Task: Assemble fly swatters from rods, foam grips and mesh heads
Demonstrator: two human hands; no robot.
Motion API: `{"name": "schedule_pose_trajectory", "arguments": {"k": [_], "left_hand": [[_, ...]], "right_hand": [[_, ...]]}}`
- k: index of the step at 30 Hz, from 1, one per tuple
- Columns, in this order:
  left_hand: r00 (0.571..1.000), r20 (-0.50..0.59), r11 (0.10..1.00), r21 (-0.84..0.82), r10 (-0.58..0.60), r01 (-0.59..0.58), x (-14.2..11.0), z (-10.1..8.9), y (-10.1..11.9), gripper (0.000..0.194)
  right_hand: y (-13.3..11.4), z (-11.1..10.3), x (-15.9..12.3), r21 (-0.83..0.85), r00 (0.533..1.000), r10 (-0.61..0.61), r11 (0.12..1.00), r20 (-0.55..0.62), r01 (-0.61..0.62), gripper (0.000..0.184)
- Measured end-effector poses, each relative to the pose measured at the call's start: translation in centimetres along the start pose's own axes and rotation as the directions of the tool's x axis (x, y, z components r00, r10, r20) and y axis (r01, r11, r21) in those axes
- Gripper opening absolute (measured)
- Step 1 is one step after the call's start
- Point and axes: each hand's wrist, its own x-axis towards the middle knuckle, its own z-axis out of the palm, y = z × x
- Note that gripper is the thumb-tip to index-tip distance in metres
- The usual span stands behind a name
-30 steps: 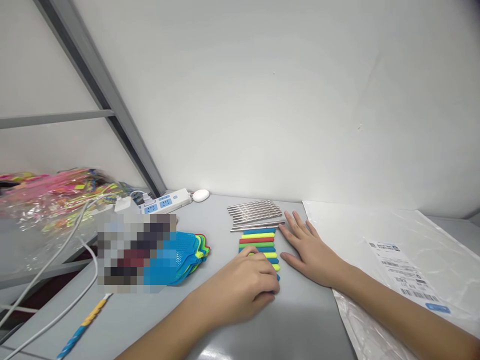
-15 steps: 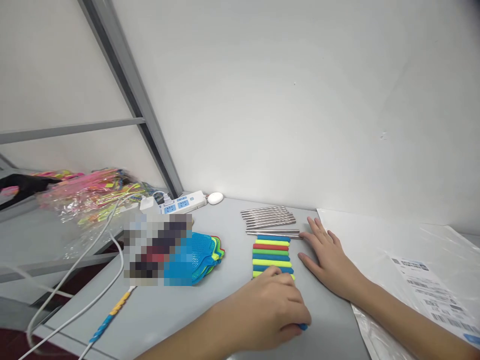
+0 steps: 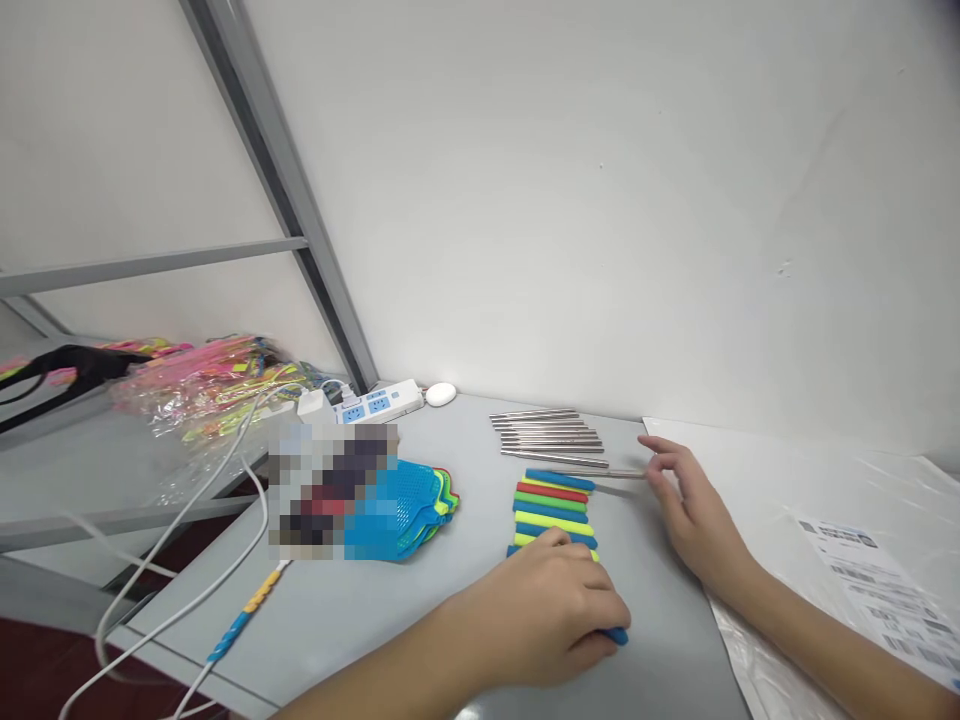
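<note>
My right hand (image 3: 694, 510) pinches the end of a thin silver metal rod (image 3: 619, 474) between thumb and fingers. The rod's other end passes behind a blue stick at the top of a row of coloured foam-like sticks (image 3: 555, 503). My left hand (image 3: 562, 605) is closed, palm down, at the near end of that row. From under its fingers pokes the tip of a blue stick (image 3: 617, 635). Several more metal rods (image 3: 547, 430) lie side by side behind the row.
Blue, green and red mesh pieces (image 3: 420, 508) are stacked on the grey table to the left, beside a blurred patch. Behind them sit a power strip (image 3: 382, 402) and a white oval device (image 3: 441, 394). A white plastic package (image 3: 780, 480) covers the right side. White cables (image 3: 225, 540) hang at left.
My right hand, spread on the table before, now pinches a metal rod and has drawn it rightward from the others. My left hand keeps the blue stick. The view has shifted slightly left.
</note>
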Motion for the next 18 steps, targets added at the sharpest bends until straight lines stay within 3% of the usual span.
{"name": "schedule_pose_trajectory", "arguments": {"k": [2,3,5,7,10,18], "left_hand": [[1.000,-0.002,1.000,-0.023,-0.005,0.005,0.0,-0.2,0.0,0.008],[1.000,-0.003,0.999,-0.032,-0.007,0.007,0.0,-0.2,0.0,0.007],[1.000,-0.005,0.999,-0.050,-0.018,0.018,0.0,-0.2,0.0,0.007],[0.999,-0.006,0.997,-0.069,-0.032,0.032,0.1,-0.1,-0.1,0.008],[0.998,-0.011,0.993,-0.102,-0.060,0.059,0.2,0.0,-0.2,0.009],[0.965,-0.168,0.966,-0.197,-0.203,0.169,1.0,-1.0,-0.9,0.024]], "right_hand": [[-0.3,-0.4,0.2,0.262,0.979,0.180,0.953,-0.094,-0.150,0.024],[-0.3,-0.5,0.4,0.405,0.952,0.290,0.885,-0.094,-0.230,0.025],[0.2,-0.8,1.0,0.652,0.876,0.481,0.670,-0.016,-0.356,0.025],[1.0,-1.1,1.6,0.781,0.804,0.589,0.460,0.089,-0.423,0.022],[2.3,-1.5,2.4,0.825,0.745,0.648,0.326,0.160,-0.461,0.019],[3.2,-2.4,3.2,0.837,0.698,0.636,0.145,0.329,-0.527,0.019]]}}
